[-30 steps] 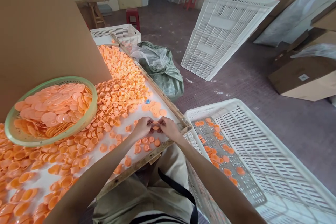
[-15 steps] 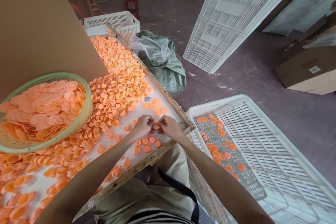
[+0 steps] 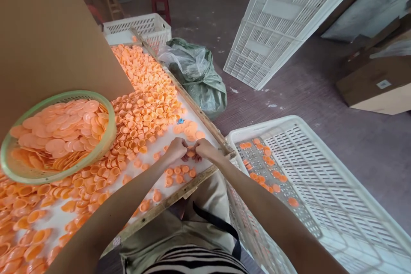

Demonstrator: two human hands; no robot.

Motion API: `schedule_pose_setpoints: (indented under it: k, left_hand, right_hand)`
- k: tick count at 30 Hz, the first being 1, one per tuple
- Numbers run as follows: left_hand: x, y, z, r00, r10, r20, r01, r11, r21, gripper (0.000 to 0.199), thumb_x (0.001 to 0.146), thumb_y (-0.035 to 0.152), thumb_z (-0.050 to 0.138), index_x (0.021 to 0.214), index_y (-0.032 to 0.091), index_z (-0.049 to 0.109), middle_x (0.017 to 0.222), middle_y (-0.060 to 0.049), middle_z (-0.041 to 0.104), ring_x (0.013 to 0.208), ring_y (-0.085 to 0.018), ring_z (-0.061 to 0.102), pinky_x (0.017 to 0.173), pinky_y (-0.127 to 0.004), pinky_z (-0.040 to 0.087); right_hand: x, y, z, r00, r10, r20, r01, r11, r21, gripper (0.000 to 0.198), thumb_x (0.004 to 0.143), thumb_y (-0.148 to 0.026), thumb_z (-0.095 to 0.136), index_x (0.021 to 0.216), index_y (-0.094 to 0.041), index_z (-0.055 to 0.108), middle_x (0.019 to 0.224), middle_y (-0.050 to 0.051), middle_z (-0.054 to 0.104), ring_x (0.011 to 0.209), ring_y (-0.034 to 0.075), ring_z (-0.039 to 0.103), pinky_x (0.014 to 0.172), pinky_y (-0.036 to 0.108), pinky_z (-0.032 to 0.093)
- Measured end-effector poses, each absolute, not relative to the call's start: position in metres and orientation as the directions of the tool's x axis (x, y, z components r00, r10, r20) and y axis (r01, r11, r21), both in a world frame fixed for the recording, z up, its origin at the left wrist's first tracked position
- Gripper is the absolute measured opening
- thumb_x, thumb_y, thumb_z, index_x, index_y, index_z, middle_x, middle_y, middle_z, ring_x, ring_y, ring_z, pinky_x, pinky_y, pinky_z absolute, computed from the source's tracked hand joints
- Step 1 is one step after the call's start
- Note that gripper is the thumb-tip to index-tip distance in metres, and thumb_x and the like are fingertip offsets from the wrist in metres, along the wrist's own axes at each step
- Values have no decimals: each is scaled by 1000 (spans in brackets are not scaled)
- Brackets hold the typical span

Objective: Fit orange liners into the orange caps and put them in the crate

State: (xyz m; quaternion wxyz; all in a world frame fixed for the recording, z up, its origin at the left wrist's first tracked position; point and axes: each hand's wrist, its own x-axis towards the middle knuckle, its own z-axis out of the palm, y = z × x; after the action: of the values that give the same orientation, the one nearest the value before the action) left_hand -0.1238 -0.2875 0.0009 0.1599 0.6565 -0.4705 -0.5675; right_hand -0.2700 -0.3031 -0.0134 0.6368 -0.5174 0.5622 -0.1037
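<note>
Our two hands pinch one small orange cap between them over a bench strewn with orange caps.

Our left hand and right hand meet fingertip to fingertip, both closed narrowly on a single orange cap that sits between them, at 3 o'clock from the left hand and 9 o'clock from the right. They hover just above the bench, near its wooden edge. Loose caps lie at 10 o'clock, a green basket of flat orange discs at 9 o'clock, and a white crate at 4 o'clock on the floor. We judge that the tiny cap could slip from so fine a pinch and drop past the edge nearby, or fall among the loose ones.
</note>
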Motion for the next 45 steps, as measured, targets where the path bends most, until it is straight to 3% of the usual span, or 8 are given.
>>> schedule_pose_setpoints:
  k: [5,13,18,23,31,35,40,45]
  left_hand:
    - [-129,-270,14,-53,-873,-484,-485,-401,777,7,80,10,50,84,16,51,52,0,58,46,-15,59,50,-25,47]
    - [-101,-217,32,-17,-997,80,-697,69,713,20,84,28,54,101,19,59,87,-2,66,71,-14,59,70,-27,45]
    - [-65,-180,24,-51,-987,155,-757,139,639,14,87,23,49,92,18,61,90,-4,64,85,-18,58,79,-30,46]
    - [-83,-168,25,-245,-947,207,-771,319,551,16,86,20,54,98,20,64,103,-5,62,103,-21,53,93,-35,40]
    - [-122,-183,27,-486,-873,52,-808,471,355,14,85,20,58,93,22,69,98,-7,62,102,-23,49,87,-36,36]
    - [-128,-194,19,-456,-888,52,-836,448,316,13,85,21,58,93,20,68,95,-7,62,100,-23,50,84,-35,37]
    - [-127,-215,18,-397,-918,23,-869,384,311,17,82,17,57,95,19,68,96,-8,63,100,-23,52,87,-35,39]
    - [-122,-227,16,-348,-937,10,-859,323,396,22,81,17,56,100,18,68,100,-9,67,102,-25,56,90,-36,41]
  right_hand:
    - [-262,-281,-5,259,-831,-492,-363,389,-847,16,76,-16,59,65,-20,49,43,3,57,40,17,56,41,26,43]
    - [-370,-239,12,-202,-973,110,-470,-3,-883,24,80,-39,53,85,-18,61,82,9,69,71,19,63,65,29,47]
    - [-494,-208,-43,-503,-864,8,-668,382,-638,32,73,-46,54,77,-15,62,80,13,68,73,26,61,62,32,41]
    - [-513,-196,-91,-447,-878,-170,-733,469,-493,23,74,-38,53,70,-17,62,73,10,67,70,26,60,60,32,39]
    - [-381,-266,-10,-45,-933,358,-748,-206,-631,25,85,-28,44,93,-15,64,96,11,64,85,20,58,79,30,44]
    - [-316,-293,2,198,-956,215,-783,-286,-553,24,87,-19,48,104,-15,64,110,11,60,96,19,58,85,28,42]
    - [-285,-312,-3,199,-980,5,-860,-177,-480,27,82,-19,61,109,-15,62,120,15,56,104,22,57,85,29,42]
    - [-297,-310,0,180,-983,-41,-805,-124,-580,16,75,-17,67,89,-14,62,94,8,67,87,17,62,75,26,46]
